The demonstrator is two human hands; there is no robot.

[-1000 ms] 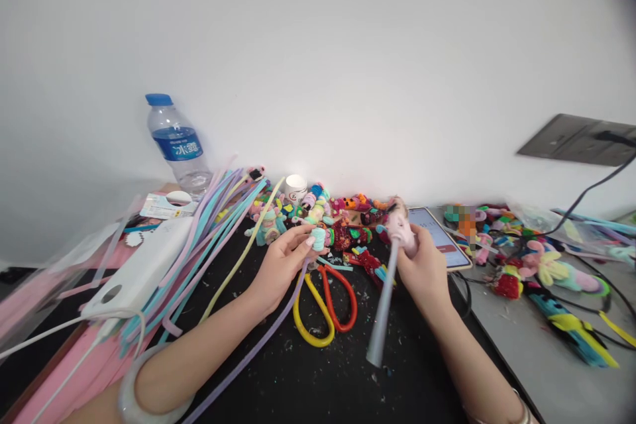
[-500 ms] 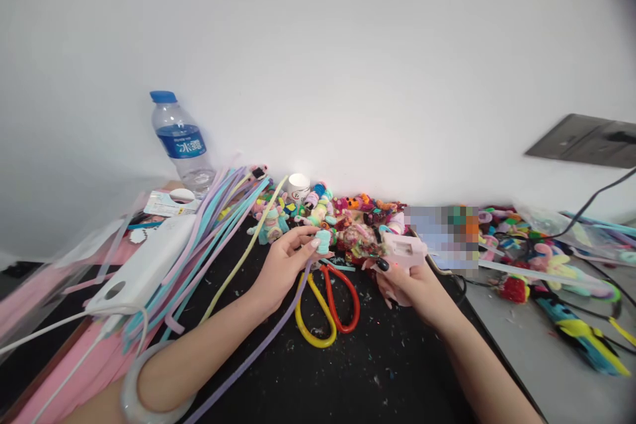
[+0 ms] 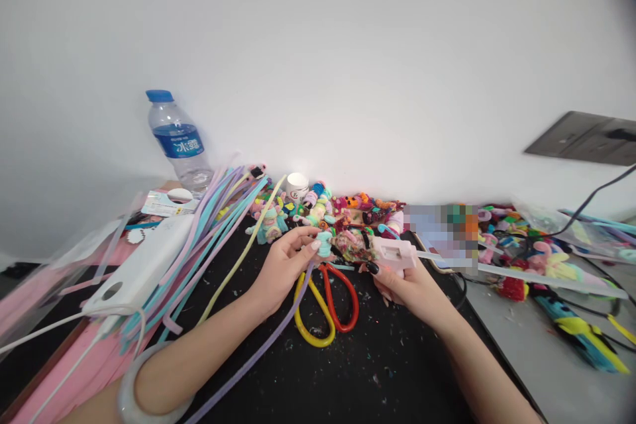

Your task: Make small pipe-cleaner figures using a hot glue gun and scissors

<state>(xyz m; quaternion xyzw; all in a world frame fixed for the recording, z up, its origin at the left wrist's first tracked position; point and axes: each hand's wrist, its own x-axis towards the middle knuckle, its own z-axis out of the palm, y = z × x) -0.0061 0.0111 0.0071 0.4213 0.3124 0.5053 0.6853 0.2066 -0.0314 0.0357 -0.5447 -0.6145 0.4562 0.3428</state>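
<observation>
Between the thumb and fingers of my left hand (image 3: 287, 264) is a small mint pipe-cleaner coil (image 3: 324, 244). A long purple pipe cleaner (image 3: 271, 339) hangs from beneath it across my forearm. My right hand (image 3: 405, 285) is wrapped round a pale pink glue gun (image 3: 395, 254), and a translucent glue stick (image 3: 541, 274) sticks out of its back. The gun's fuzz-covered front (image 3: 354, 245) points left, close to the coil; whether the tip touches it I cannot tell. Below the hands lie scissors with one yellow handle (image 3: 315, 338) and one red handle (image 3: 350, 318), their blades hidden.
Pipe cleaners (image 3: 209, 238) lie bundled at left beside a white power bank-like box (image 3: 142, 268) with a cable. A water bottle (image 3: 179, 142) leans on the wall. Fuzzy figures, a paper cup (image 3: 297, 187) and a partly blurred tablet (image 3: 440, 245) line the back. More figures (image 3: 579, 331) lie right.
My right hand has turned the glue gun from upright, stick hanging down, to lying sideways, and brought its front left to the coil. My left hand stays nearly in place.
</observation>
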